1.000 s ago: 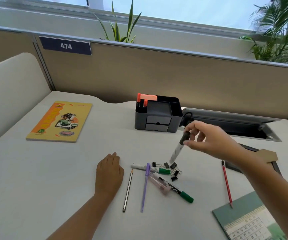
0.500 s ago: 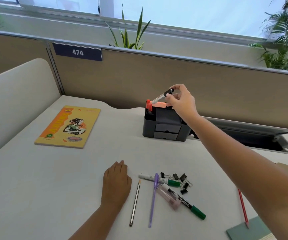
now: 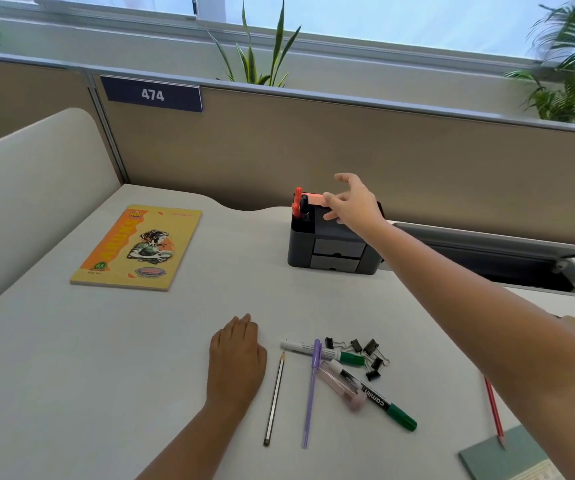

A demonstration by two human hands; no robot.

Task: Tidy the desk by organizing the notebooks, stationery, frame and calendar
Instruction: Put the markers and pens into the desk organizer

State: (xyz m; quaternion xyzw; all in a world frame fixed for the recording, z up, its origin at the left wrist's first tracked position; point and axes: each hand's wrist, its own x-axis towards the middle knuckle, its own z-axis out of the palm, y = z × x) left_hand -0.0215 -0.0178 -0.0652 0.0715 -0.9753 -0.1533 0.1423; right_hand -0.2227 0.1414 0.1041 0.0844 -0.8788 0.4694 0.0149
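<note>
The right hand [image 3: 353, 202] is held over the dark organizer [image 3: 331, 249] at the back of the worktop [image 3: 71, 375], fingers spread and nothing grasped. A black-capped marker [image 3: 305, 209] is seen upright in the organizer's left compartment, beside orange pens [image 3: 297, 202]. The left hand [image 3: 237, 358] is laid flat, palm down, on the worktop, released. Just to its right lie a pencil [image 3: 275, 400], a purple pen [image 3: 312, 389], two green-capped markers [image 3: 376, 396], a pink eraser case [image 3: 341, 386] and scattered binder clips [image 3: 369, 355]. An orange notebook [image 3: 137, 247] lies at the left; a red pencil [image 3: 493, 410] and a green calendar [image 3: 507, 459] lie at the right edge.
</note>
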